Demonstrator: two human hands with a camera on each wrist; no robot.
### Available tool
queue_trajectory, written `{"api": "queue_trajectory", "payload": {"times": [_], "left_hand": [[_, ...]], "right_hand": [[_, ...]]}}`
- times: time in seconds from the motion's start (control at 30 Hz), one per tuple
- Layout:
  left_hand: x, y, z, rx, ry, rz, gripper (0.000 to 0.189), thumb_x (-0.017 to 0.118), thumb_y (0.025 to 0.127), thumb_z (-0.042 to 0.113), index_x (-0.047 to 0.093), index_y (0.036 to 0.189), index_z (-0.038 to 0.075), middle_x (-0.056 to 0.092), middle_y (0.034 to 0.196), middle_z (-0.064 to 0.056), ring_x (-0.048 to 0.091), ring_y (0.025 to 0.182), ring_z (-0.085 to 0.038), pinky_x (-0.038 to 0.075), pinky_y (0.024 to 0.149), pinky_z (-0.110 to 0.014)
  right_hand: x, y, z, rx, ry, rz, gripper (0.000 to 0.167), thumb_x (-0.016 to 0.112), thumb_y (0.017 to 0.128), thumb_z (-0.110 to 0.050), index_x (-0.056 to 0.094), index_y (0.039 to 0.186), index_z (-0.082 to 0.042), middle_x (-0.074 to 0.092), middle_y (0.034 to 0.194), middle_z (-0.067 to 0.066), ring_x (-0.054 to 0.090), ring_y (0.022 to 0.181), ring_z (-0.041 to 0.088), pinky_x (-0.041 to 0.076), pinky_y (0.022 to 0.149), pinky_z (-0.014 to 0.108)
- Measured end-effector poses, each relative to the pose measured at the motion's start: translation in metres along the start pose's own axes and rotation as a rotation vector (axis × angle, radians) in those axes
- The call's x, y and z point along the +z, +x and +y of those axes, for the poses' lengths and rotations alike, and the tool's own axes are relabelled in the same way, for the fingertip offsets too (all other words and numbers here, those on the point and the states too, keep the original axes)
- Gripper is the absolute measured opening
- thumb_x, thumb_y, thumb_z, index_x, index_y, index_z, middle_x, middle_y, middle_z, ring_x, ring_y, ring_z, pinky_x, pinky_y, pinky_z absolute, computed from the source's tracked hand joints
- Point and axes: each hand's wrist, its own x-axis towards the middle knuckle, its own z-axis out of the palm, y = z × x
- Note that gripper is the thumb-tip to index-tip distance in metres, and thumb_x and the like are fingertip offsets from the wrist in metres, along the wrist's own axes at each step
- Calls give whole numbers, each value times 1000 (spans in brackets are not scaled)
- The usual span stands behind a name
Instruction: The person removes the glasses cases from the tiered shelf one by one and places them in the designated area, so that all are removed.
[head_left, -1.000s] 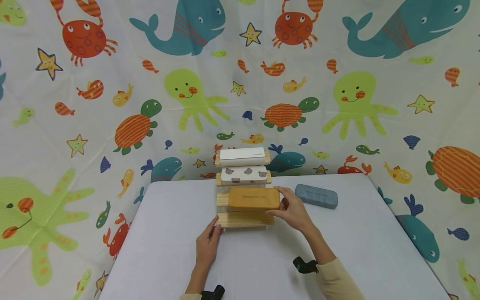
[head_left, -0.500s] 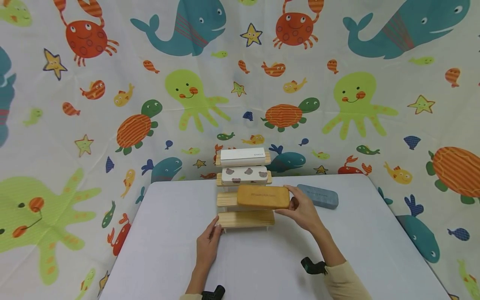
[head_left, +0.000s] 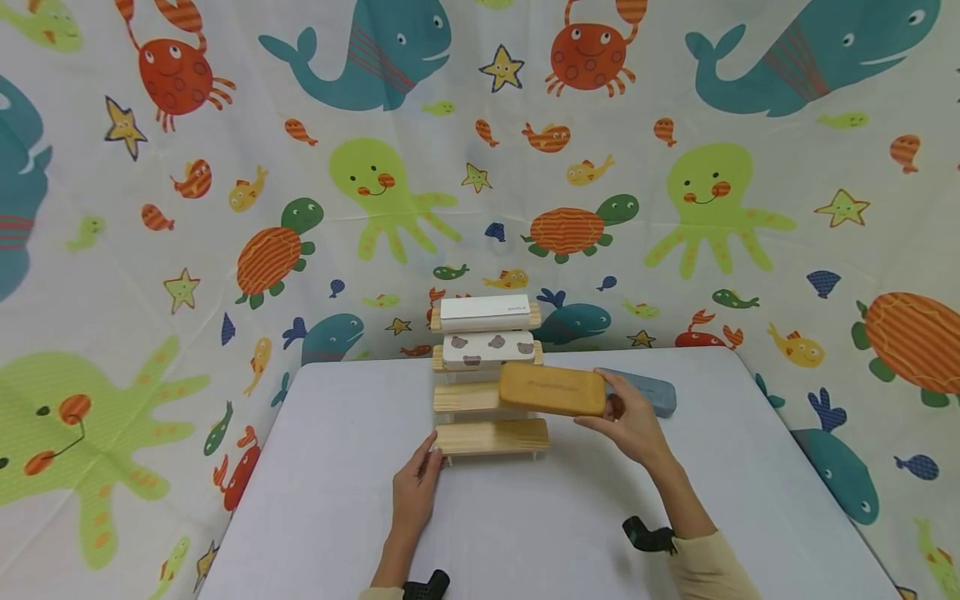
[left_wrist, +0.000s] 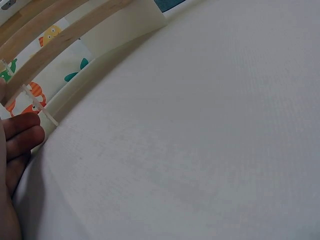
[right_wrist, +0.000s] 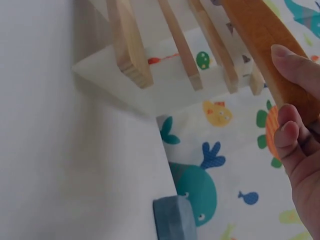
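Note:
My right hand [head_left: 633, 421] grips the right end of a mustard-brown glasses case [head_left: 552, 388], thumb on one side and fingers on the other. The case is raised and tilts slightly down to the right; its left end overlaps the third step of a stepped wooden rack [head_left: 491, 436] in the head view. My left hand [head_left: 415, 487] holds the left end of the rack's lowest step, with some fingers [left_wrist: 27, 137] below the wood in the left wrist view. On the two upper steps lie a white glasses case [head_left: 483, 312] and a white one with brown bear heads [head_left: 487, 350].
A blue-grey glasses case [head_left: 651, 393] lies on the white-covered table [head_left: 322, 467] right of the rack, partly hidden behind my right hand. Behind the table hangs a sea-animal curtain [head_left: 495, 108]. The rack's two lower steps bear nothing.
My right hand has moved the mustard-brown glasses case off the third step to the right and slightly up, now overlapping the blue-grey case. My left hand has stayed at the rack.

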Motion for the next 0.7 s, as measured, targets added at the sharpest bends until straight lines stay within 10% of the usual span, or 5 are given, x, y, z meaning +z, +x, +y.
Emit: {"api": "queue_trajectory", "payload": {"times": [0.7], "left_hand": [[-1,0,1,15,25,3,38,60,102,31,63,137,19,78,100,-2,72,87,-4,57,78,-18]], "right_hand": [[-25,-23,31,30,-15,76,80,88,77,-28,49,146,-15,59,125,7,57,78,11,52,66,17]]}}
